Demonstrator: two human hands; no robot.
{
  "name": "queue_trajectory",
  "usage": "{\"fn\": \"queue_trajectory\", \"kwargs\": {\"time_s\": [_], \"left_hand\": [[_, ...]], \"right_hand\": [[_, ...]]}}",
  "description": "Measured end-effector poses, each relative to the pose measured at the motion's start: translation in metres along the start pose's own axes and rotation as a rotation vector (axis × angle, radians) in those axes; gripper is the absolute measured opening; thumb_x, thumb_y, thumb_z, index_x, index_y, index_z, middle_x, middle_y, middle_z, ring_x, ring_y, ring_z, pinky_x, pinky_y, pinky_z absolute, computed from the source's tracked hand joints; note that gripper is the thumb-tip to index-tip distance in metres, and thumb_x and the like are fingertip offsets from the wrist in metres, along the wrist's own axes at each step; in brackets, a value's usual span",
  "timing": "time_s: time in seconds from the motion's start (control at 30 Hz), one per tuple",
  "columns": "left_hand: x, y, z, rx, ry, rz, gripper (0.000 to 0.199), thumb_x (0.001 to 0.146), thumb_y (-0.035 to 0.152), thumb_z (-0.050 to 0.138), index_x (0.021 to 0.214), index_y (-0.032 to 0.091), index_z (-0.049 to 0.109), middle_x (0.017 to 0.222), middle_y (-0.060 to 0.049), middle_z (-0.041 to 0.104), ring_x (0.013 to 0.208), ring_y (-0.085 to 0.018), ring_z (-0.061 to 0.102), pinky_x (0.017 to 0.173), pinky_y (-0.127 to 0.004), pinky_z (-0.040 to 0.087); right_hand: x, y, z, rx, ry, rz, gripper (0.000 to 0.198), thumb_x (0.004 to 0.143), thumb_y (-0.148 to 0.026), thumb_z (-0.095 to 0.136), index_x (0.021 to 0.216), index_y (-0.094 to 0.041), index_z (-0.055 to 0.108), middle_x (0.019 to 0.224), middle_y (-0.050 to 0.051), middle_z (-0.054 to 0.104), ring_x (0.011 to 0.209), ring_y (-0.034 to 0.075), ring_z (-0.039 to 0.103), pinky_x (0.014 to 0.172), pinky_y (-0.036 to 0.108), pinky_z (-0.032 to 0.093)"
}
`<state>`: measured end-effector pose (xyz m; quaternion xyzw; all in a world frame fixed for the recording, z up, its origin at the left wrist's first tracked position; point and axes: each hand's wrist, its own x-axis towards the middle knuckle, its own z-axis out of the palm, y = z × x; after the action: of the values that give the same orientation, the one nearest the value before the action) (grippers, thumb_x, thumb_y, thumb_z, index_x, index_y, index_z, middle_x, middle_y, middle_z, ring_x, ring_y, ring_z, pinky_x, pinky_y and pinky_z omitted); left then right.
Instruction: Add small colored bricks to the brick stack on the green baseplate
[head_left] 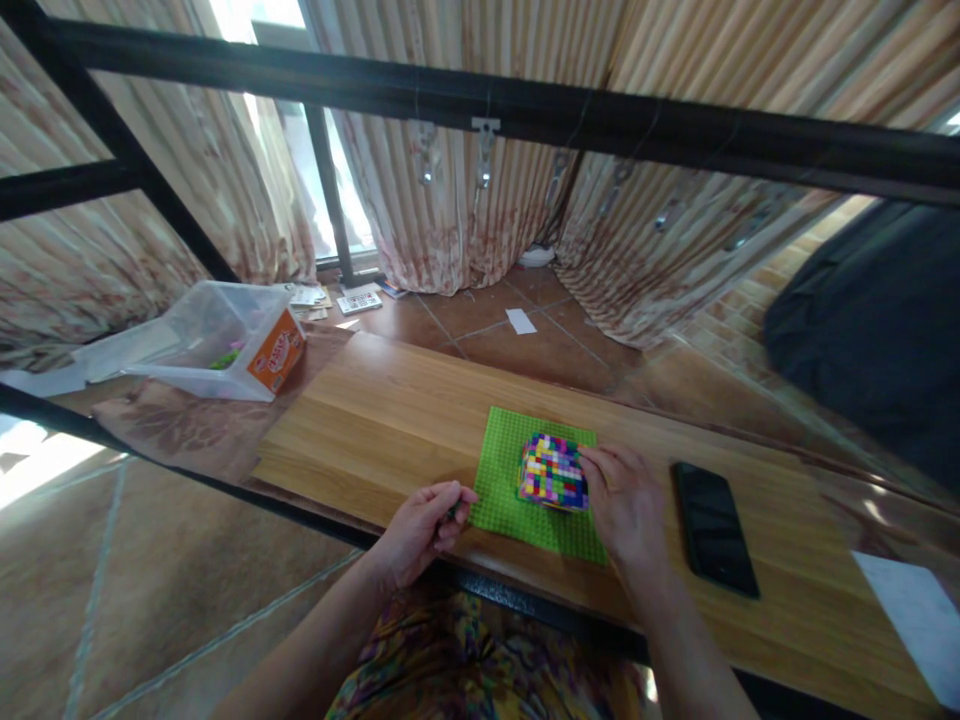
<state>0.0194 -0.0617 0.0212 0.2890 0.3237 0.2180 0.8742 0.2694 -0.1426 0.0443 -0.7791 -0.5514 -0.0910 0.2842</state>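
Observation:
A many-coloured block of small building bricks [553,470] stands on a green studded baseplate [499,480]. At its right side is my right hand [626,500], thumb and fingertips drawn together and touching the upper right edge of the block. Whatever lies between those fingertips is hidden. My left hand [427,525] is closed near the baseplate's left front corner, palm turned inward. A small dark piece [452,510], which looks like a building brick, shows in its curled fingers.
The baseplate lies on a wooden board [375,410]. Right of my right hand is a black phone [715,528], with white paper [911,610] beyond. A clear plastic bin [217,340] with green and pink pieces stands at the left. A black metal bar [450,85] crosses ahead.

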Motion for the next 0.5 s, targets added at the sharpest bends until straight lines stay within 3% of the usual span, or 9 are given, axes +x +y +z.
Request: {"fn": "queue_trajectory", "kwargs": {"time_s": [0.3,0.5], "left_hand": [[-0.001,0.001,0.001,-0.008,0.007,-0.015,0.028,0.078,0.039,0.065,0.085,0.013,0.063,0.063,0.003,0.046,0.046,-0.002,0.030,0.041,-0.017,0.015],[-0.001,0.001,0.002,-0.005,0.016,-0.016,0.028,0.077,0.040,0.066,0.084,0.013,0.063,0.063,0.003,0.046,0.046,-0.001,0.030,0.041,-0.017,0.015]], "right_hand": [[0.009,0.002,0.006,0.043,-0.001,-0.025,0.027,0.087,-0.035,0.050,0.089,-0.021,0.072,0.095,0.007,0.063,0.090,0.022,0.054,0.080,0.036,0.044],[0.011,0.002,0.008,0.194,0.010,0.089,0.026,0.082,-0.042,0.056,0.087,-0.021,0.071,0.093,0.006,0.064,0.090,0.021,0.057,0.084,0.037,0.044]]}}
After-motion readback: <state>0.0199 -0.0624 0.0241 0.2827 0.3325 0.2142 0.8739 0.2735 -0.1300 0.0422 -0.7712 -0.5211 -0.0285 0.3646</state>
